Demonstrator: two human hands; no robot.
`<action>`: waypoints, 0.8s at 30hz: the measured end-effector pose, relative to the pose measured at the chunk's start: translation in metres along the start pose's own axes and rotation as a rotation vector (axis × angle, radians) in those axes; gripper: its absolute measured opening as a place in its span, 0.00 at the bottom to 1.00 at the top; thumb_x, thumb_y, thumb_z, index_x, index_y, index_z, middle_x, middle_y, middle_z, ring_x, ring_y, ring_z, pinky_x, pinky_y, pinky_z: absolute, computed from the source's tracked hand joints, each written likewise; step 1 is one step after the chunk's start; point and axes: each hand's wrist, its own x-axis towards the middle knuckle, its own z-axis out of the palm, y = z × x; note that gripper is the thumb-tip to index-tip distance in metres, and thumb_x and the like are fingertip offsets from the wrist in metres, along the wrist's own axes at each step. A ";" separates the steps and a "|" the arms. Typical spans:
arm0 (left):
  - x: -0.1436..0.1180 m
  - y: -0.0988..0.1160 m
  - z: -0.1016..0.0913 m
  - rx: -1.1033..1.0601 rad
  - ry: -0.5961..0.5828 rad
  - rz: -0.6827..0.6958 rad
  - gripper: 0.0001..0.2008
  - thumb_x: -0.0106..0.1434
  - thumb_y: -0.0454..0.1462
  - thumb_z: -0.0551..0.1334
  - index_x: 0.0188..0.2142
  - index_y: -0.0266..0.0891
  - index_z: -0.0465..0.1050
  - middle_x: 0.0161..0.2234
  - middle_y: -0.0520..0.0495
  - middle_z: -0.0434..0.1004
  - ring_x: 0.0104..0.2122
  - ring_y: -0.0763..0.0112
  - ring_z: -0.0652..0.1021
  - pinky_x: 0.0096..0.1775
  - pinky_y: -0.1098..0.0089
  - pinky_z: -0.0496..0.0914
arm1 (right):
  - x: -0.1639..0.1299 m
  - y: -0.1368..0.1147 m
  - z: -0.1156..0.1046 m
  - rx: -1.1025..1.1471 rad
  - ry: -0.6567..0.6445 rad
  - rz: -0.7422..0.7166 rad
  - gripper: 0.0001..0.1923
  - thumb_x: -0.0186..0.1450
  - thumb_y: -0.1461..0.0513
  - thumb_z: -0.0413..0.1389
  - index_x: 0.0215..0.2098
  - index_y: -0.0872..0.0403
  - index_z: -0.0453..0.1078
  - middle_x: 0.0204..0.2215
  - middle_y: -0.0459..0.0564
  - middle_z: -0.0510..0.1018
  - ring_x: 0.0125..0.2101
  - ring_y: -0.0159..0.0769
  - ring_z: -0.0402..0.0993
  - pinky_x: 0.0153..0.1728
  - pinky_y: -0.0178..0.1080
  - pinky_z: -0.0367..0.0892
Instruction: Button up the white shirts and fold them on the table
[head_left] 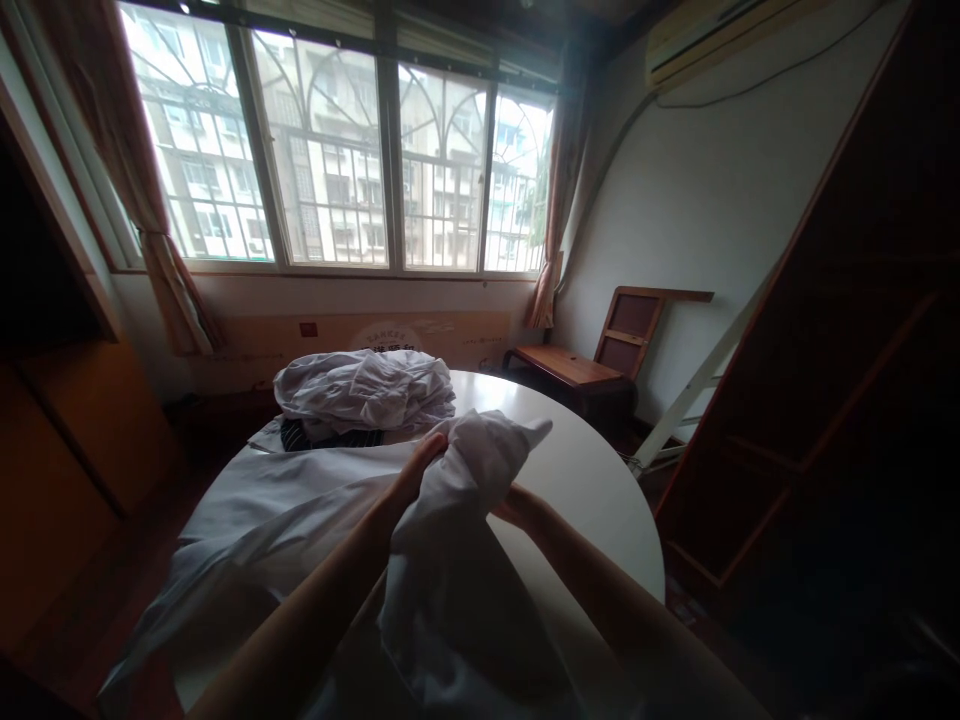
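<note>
Both the person's left hand and right hand are closed on a bunched white garment lifted above the round white table, seemingly not yet folded, while a crumpled pile of white clothes waits beyond the hands.

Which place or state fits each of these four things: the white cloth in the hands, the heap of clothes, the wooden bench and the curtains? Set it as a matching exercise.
Things:
1. white cloth
2. heap of clothes
3. wooden bench
4. curtains

Places or states:
A. drawn aside at the ends of the window
B. held up over the round table, between the left hand and the right hand
C. on the floor by the white wall
D. piled at the table's far edge

Pairs: 1-B, 2-D, 3-C, 4-A
</note>
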 end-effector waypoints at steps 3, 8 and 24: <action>0.003 0.026 0.008 0.019 0.109 0.011 0.12 0.46 0.43 0.64 0.28 0.37 0.71 0.22 0.52 0.69 0.26 0.71 0.72 0.28 0.73 0.65 | -0.001 -0.006 -0.007 -0.107 -0.044 0.051 0.25 0.42 0.49 0.66 0.35 0.51 0.72 0.32 0.47 0.75 0.37 0.43 0.69 0.37 0.40 0.67; 0.003 0.059 -0.008 0.120 0.167 0.112 0.13 0.46 0.42 0.64 0.30 0.37 0.67 0.23 0.55 0.68 0.22 0.77 0.68 0.25 0.76 0.62 | -0.029 -0.003 -0.024 -0.333 -0.085 0.048 0.22 0.43 0.55 0.66 0.35 0.54 0.73 0.33 0.47 0.76 0.37 0.40 0.69 0.42 0.43 0.65; 0.001 0.070 -0.101 0.892 -0.061 -0.109 0.19 0.42 0.51 0.64 0.22 0.37 0.66 0.19 0.56 0.62 0.21 0.75 0.65 0.22 0.76 0.57 | -0.085 -0.102 -0.065 -0.314 -0.019 0.389 0.25 0.41 0.57 0.66 0.37 0.57 0.72 0.26 0.45 0.75 0.25 0.32 0.69 0.26 0.32 0.65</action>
